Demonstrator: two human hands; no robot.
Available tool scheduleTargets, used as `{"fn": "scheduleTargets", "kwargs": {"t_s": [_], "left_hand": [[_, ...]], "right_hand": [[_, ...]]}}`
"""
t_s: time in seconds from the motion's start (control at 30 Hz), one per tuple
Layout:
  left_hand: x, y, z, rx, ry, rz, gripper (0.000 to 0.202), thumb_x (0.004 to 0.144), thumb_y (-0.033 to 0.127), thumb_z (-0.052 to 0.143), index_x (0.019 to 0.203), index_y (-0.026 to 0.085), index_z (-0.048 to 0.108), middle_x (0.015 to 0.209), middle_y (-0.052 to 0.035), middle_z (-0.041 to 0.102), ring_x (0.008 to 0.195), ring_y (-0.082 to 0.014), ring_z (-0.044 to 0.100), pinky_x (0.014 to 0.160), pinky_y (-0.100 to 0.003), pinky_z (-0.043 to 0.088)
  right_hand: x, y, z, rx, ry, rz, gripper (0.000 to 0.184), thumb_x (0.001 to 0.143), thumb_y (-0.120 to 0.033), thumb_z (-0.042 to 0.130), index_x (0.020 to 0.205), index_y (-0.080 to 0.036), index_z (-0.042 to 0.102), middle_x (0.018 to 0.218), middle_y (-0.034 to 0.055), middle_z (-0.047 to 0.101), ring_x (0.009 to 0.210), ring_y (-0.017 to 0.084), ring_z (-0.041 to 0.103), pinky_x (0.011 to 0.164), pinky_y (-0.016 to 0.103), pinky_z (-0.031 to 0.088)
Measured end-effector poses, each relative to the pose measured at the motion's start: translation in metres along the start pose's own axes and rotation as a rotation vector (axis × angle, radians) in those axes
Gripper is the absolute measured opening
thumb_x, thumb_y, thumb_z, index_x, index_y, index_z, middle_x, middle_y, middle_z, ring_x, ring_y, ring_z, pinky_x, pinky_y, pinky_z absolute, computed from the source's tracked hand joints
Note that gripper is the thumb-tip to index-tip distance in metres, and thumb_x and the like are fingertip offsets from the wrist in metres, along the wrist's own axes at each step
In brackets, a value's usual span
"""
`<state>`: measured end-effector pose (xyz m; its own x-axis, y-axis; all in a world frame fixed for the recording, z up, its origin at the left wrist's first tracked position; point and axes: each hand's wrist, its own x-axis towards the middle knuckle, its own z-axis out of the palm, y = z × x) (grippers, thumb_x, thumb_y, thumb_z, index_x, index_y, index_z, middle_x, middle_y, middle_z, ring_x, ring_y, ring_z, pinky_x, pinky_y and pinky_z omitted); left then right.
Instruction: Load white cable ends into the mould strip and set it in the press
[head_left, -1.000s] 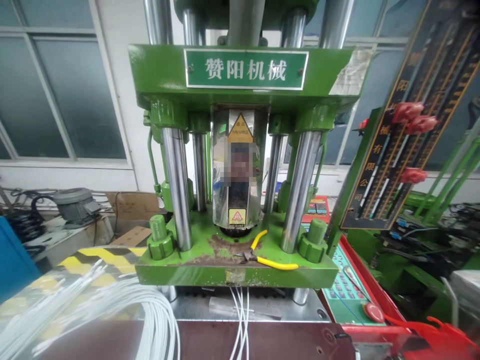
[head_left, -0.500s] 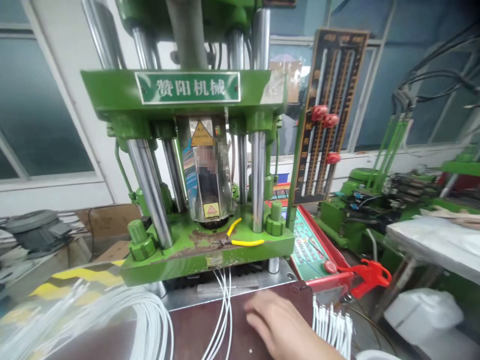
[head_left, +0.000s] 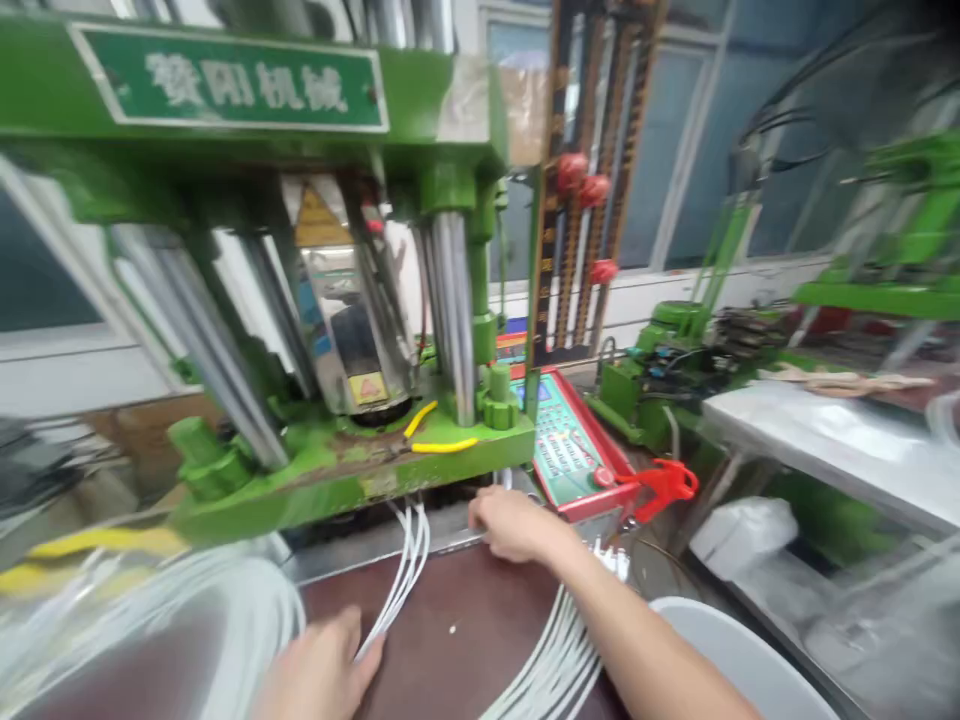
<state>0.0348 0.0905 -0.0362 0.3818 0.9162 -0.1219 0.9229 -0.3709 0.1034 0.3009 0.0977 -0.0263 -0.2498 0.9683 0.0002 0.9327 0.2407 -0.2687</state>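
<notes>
We are feeding white cables [head_left: 405,560] into the green press [head_left: 322,470] — that, by our reading, is the step in hand. Our left hand [head_left: 319,670] lies low on the brown bench [head_left: 465,620], fingers closed loosely around the near end of the cables, which run up and away from it and vanish under the press's base plate. Our right hand [head_left: 514,520] reaches forward to the plate's front edge, fingers curled down; whether it grips anything there we cannot tell, since the hand hides its own fingertips. We judge the next move calls for seating the cable ends squarely in the tooling below the plate and getting both hands out before the press closes. The cables look thin, smooth and limp, bunched side by side, curving gently — they should bend easily and slip if held slack. More cables [head_left: 555,660] trail under our right forearm, and a coil [head_left: 187,620] lies blurred at left. Yellow pliers [head_left: 435,435] rest on the plate, near the right hand but apart from it
</notes>
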Motion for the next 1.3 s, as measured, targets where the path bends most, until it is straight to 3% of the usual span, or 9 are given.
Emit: {"fn": "scheduleTargets", "kwargs": {"t_s": [0.13,0.33,0.47,0.57,0.67,0.77,0.97,1.13,1.3], "left_hand": [[0.021,-0.025,-0.013,0.092,0.089,-0.091,0.026,0.078,0.039,0.047,0.06,0.021,0.049,0.064,-0.0062,0.066,0.066,-0.0265,0.065,0.053,-0.03,0.037],[0.037,-0.065,-0.017,0.155,0.151,-0.319,0.026,0.081,0.038,0.046,0.076,0.016,0.059,0.078,-0.0128,0.068,0.076,-0.0286,0.065,0.061,-0.035,0.046],[0.025,-0.051,-0.005,0.161,0.161,-0.266,0.028,0.089,0.032,0.038,0.088,0.013,0.059,0.081,-0.0105,0.068,0.078,-0.0236,0.065,0.071,-0.038,0.048],[0.012,-0.033,0.001,0.123,0.147,-0.168,0.028,0.09,0.026,0.034,0.087,0.013,0.058,0.081,-0.0104,0.068,0.076,-0.0239,0.065,0.068,-0.037,0.048],[-0.009,-0.02,-0.003,0.061,0.125,-0.071,0.023,0.088,0.031,0.04,0.087,0.015,0.057,0.082,-0.0098,0.067,0.074,-0.0253,0.064,0.064,-0.034,0.047],[-0.039,-0.015,-0.013,-0.014,0.081,0.035,0.02,0.085,0.036,0.046,0.081,0.019,0.056,0.08,-0.0045,0.065,0.072,-0.0203,0.062,0.062,-0.029,0.045],[-0.09,-0.019,-0.024,-0.294,-0.051,0.176,0.036,0.073,0.05,0.062,0.098,0.025,0.054,0.1,-0.0025,0.058,0.099,-0.0221,0.052,0.083,-0.031,0.041],[-0.086,-0.028,-0.02,-0.454,-0.161,0.142,0.034,0.064,0.035,0.074,0.089,0.026,0.053,0.094,0.0026,0.056,0.09,-0.0178,0.052,0.074,-0.026,0.038],[-0.069,-0.032,-0.023,-0.591,-0.274,0.173,0.012,0.068,0.033,0.07,0.069,0.024,0.061,0.08,0.0051,0.054,0.08,-0.0133,0.051,0.066,-0.022,0.035]], "right_hand": [[-0.011,0.02,-0.007,0.062,-0.124,-0.022,0.028,0.06,-0.009,0.052,0.083,-0.02,0.064,0.084,0.0048,0.066,0.079,0.02,0.059,0.067,0.026,0.04],[-0.019,0.016,-0.009,0.082,-0.24,-0.021,0.026,0.055,-0.007,0.048,0.075,-0.02,0.06,0.075,0.0026,0.063,0.07,0.019,0.056,0.06,0.026,0.037],[-0.013,0.001,-0.004,0.098,-0.216,-0.065,0.026,0.063,-0.009,0.047,0.081,-0.022,0.06,0.085,0.0022,0.063,0.082,0.02,0.056,0.069,0.029,0.039],[-0.008,-0.011,0.002,0.104,-0.182,-0.097,0.027,0.069,-0.013,0.048,0.09,-0.023,0.06,0.095,0.0033,0.063,0.09,0.022,0.056,0.078,0.032,0.041],[-0.009,-0.022,0.004,0.095,-0.087,-0.097,0.029,0.073,-0.019,0.051,0.1,-0.023,0.059,0.105,0.0058,0.061,0.1,0.024,0.055,0.086,0.036,0.04],[-0.02,-0.037,0.005,0.141,-0.017,-0.097,0.02,0.082,-0.033,0.048,0.097,-0.025,0.058,0.101,0.0056,0.061,0.094,0.024,0.057,0.082,0.037,0.043],[-0.057,-0.063,0.019,0.197,-0.216,-0.113,0.028,0.089,-0.045,0.038,0.084,-0.026,0.057,0.089,0.0056,0.062,0.085,0.025,0.058,0.074,0.036,0.042],[-0.077,-0.05,0.012,0.245,-0.353,-0.036,0.04,0.09,-0.054,0.033,0.072,-0.024,0.051,0.074,-0.0006,0.06,0.071,0.019,0.056,0.065,0.03,0.038],[-0.079,-0.056,-0.002,0.33,-0.32,-0.062,0.042,0.091,-0.054,0.031,0.072,-0.023,0.052,0.075,-0.0022,0.059,0.071,0.015,0.053,0.067,0.025,0.037]]}}
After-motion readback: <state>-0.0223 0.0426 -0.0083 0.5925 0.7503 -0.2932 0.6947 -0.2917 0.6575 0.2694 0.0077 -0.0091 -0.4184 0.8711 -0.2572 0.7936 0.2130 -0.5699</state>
